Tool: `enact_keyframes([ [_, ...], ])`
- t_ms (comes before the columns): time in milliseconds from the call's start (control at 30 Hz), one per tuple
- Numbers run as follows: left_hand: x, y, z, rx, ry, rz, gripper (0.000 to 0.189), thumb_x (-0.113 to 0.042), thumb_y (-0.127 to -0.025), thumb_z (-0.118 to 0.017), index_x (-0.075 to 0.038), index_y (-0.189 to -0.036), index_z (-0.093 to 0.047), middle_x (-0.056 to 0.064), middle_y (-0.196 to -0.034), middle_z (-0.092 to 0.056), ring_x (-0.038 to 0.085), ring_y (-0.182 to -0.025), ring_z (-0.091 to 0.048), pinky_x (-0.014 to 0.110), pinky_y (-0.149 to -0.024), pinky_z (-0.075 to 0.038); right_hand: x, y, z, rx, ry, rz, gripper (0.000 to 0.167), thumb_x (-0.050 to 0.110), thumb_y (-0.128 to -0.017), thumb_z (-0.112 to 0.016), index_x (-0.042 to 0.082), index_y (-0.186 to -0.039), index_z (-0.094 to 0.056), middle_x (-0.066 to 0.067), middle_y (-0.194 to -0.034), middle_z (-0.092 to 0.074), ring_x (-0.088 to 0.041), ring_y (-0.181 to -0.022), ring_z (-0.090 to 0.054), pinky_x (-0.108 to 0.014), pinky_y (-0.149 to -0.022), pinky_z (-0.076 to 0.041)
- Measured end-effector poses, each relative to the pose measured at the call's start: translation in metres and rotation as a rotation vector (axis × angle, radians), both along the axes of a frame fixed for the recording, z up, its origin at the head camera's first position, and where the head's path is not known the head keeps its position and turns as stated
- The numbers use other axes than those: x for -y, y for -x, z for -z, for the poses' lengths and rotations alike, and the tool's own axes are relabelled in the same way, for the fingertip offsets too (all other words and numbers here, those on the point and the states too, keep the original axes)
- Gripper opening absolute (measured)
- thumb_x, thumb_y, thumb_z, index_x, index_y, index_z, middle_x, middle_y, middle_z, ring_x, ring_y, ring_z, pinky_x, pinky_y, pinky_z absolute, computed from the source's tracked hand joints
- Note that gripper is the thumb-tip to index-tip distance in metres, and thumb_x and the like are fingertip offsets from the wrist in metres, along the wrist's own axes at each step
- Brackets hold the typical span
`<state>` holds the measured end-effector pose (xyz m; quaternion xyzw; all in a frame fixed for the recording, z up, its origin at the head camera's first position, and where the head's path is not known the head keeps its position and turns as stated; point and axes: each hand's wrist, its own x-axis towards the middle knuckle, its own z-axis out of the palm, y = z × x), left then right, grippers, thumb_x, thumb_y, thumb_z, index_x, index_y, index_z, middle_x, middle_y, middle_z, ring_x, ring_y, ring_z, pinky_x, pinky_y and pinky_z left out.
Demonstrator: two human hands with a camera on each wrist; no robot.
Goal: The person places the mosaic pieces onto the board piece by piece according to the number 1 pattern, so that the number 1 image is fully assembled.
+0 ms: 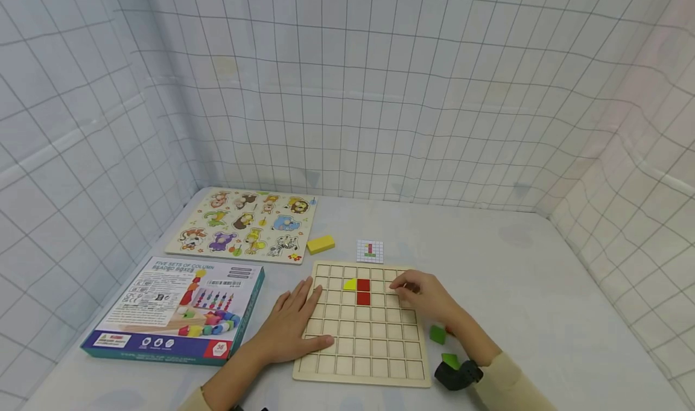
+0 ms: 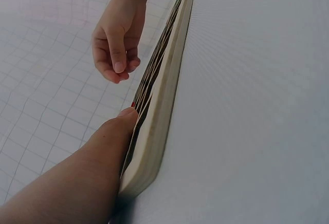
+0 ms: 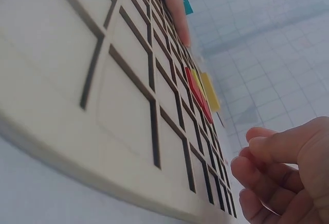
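Observation:
A wooden grid board (image 1: 365, 379) lies flat before me. Two red square tiles (image 1: 363, 299) sit in its cells, one above the other, with a yellow tile (image 1: 350, 285) left of the upper one. My left hand (image 1: 290, 326) rests on the board's left edge, fingers spread, thumb (image 2: 127, 113) over the cells. Above the board's upper right part hovers my right hand (image 1: 426, 291), fingers loosely curled. In the right wrist view nothing shows between its thumb and fingers (image 3: 252, 175). Green tiles (image 1: 437, 334) lie right of the board, partly beneath my right forearm.
Behind the board are a small pattern card (image 1: 370, 251) and a yellow block (image 1: 321, 244). At the left lie an animal peg puzzle (image 1: 255, 221) and a beaded-toy box (image 1: 179, 308). Grid-patterned cloth walls (image 1: 347, 97) surround the table.

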<state>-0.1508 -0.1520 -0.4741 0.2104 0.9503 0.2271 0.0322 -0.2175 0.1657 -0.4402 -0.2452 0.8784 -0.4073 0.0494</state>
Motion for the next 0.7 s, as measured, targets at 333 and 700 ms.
enact_keyframes([
  [333, 0.0, 0.0, 0.0, -0.009, -0.004, 0.004, 0.103, -0.073, -0.085, -0.052, -0.005, -0.156, -0.021, 0.017, -0.162, -0.006, 0.031, -0.148, -0.004, 0.057, -0.113, -0.007, -0.029, -0.004, 0.0, -0.001, -0.007, 0.029, 0.012, 0.011, -0.096, -0.062, 0.008, -0.104, -0.07, 0.002, -0.095, -0.067, -0.012, -0.08, -0.061, -0.028, -0.07, -0.05],
  [700, 0.0, 0.0, 0.0, 0.004, -0.003, 0.002, 0.103, -0.072, -0.085, -0.052, -0.005, -0.156, -0.021, 0.017, -0.162, -0.006, 0.031, -0.148, -0.003, 0.057, -0.113, -0.006, -0.06, -0.009, 0.003, -0.004, -0.023, 0.069, 0.013, 0.014, -0.097, -0.062, 0.007, -0.105, -0.07, 0.001, -0.092, -0.068, -0.012, -0.076, -0.061, -0.028, -0.067, -0.05],
])
